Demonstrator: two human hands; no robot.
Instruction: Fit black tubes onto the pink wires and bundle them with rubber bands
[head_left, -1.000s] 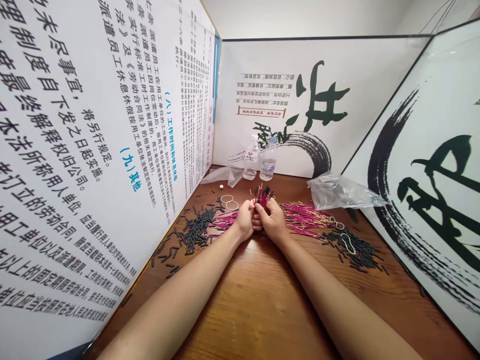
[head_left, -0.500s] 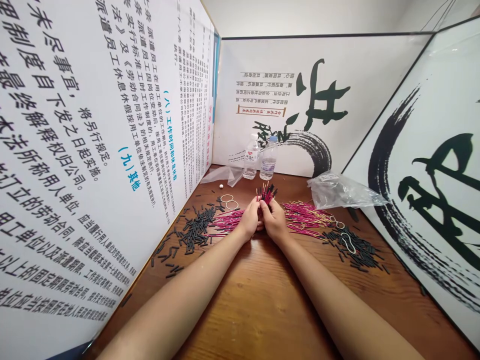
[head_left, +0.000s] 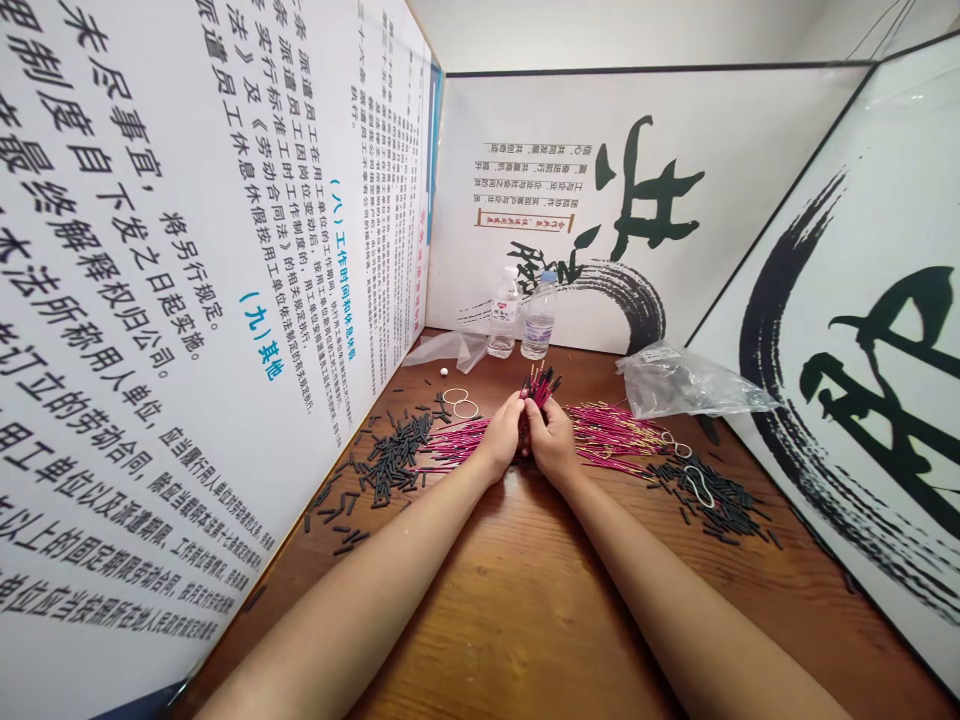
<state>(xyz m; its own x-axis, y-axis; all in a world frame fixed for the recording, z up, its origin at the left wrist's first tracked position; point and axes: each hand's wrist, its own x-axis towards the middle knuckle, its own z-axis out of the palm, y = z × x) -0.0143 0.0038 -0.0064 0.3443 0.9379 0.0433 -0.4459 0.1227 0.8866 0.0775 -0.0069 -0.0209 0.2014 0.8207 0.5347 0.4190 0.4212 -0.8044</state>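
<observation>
My left hand [head_left: 499,440] and my right hand [head_left: 553,440] are pressed together at mid-table, both closed round a bundle of pink wires with black-capped ends [head_left: 540,384] that sticks up and away from my fingers. Loose pink wires [head_left: 607,432] lie fanned out to the right of my hands, and more pink wires [head_left: 450,443] lie to the left. A heap of short black tubes [head_left: 390,462] is spread on the wood at the left, and another heap of black tubes [head_left: 709,497] lies at the right.
White printed boards wall in the wooden table [head_left: 510,610] on the left, back and right. Two water bottles [head_left: 525,320] stand at the back. A clear plastic bag [head_left: 686,385] lies at the right, another plastic sheet [head_left: 450,350] back left. Rubber bands [head_left: 461,402] lie near the bottles.
Both hands have shifted slightly to the right and away from me with the bundle, and its capped ends now lean more to the right.
</observation>
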